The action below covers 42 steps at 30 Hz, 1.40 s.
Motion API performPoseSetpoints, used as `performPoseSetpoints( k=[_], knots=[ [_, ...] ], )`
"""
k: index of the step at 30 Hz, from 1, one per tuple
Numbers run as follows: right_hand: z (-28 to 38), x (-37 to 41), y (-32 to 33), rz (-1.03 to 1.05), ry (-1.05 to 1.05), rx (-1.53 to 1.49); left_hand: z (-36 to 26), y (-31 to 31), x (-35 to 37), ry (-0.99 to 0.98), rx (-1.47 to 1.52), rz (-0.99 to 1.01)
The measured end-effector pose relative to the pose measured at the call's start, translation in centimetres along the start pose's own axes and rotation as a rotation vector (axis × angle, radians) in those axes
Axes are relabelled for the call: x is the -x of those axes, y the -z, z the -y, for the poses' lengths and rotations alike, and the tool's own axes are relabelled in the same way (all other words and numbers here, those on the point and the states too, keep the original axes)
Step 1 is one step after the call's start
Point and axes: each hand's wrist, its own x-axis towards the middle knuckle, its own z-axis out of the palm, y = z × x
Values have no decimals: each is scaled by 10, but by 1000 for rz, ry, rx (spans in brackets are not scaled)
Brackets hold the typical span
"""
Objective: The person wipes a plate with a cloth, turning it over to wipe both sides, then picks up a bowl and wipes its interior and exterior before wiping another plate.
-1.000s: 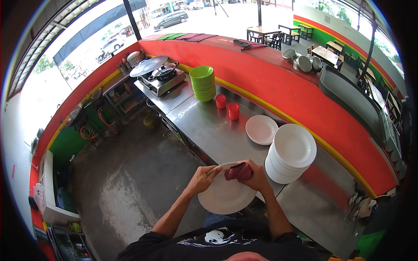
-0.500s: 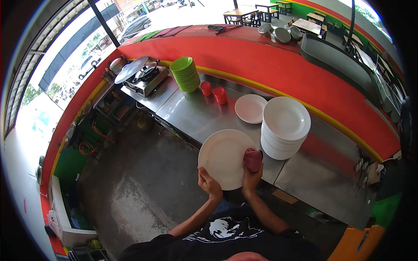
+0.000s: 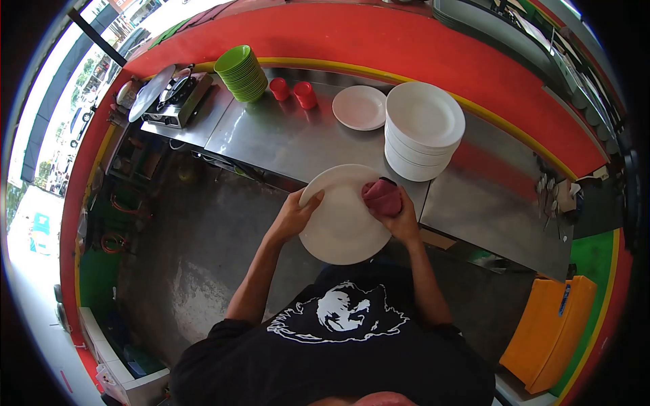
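Observation:
A large white plate [image 3: 342, 227] is held up in front of my body, just off the near edge of the steel counter. My left hand [image 3: 296, 213] grips its left rim, the thumb lying over the face. On the plate's upper right face lies a folded maroon cloth [image 3: 382, 197], clasped in my right hand [image 3: 403, 218]. Beyond the plate stands a tall stack of white plates [image 3: 423, 122], with a smaller white plate [image 3: 359, 108] lying flat at its left.
The steel counter [image 3: 271, 145] runs along a red wall [image 3: 325, 34]. Green bowls [image 3: 241, 73] are stacked beside two red cups [image 3: 305, 95]. A gas stove [image 3: 177, 101] sits at the far left, utensils [image 3: 547, 196] at the right. An orange container [image 3: 545, 331] stands lower right.
The view has tipped downward, so the counter sits higher in the frame. My left hand has moved up the plate's left rim, and the cloth has shifted slightly inward from the right edge.

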Motion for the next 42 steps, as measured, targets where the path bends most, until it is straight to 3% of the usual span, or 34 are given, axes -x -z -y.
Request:
performPoseSetpoints(
  k=[4, 6, 9, 13, 16, 17, 19, 22, 23, 26, 27, 30, 31, 37, 42],
  knots=[
    [40, -15, -24, 133, 87, 341, -3, 7, 14, -34, -210, 68],
    [51, -22, -40, 176, 119, 471, -8, 19, 21, -70, -165, 13],
    [43, -29, -68, 109, 119, 160, -15, 54, 28, -155, -59, -117],
    [22, -12, -135, -365, -39, -116, 3, 75, 21, -247, 247, -420],
    [3, 1, -173, -670, -94, -308, 36, 53, 16, -271, 468, -618],
    [-1, 5, -175, -688, -69, -296, 41, 36, 19, -267, 522, -691],
    [-8, 14, -163, -647, -195, -264, 57, 20, 26, -238, 559, -733],
    [6, 13, -151, -581, -278, -254, 68, 36, 30, -164, 503, -443],
    [11, 13, -146, -554, -297, -252, 74, 51, 27, -143, 471, -262],
    [4, 10, -131, -336, -240, -176, 38, 86, 34, -164, 535, -189],
    [7, 7, -132, -266, -103, -85, 35, 101, 36, -96, 570, -86],
    [25, 2, -139, 22, -63, 70, 48, 123, 38, -126, 378, -25],
    [35, -2, -140, 78, -93, 120, 45, 129, 42, -33, 362, -35],
    [97, -40, -154, 421, 52, 448, 45, 123, 57, -114, 187, -56],
    [70, -44, -160, 129, 134, 258, 40, 125, 51, -275, 357, -403]
  ],
)
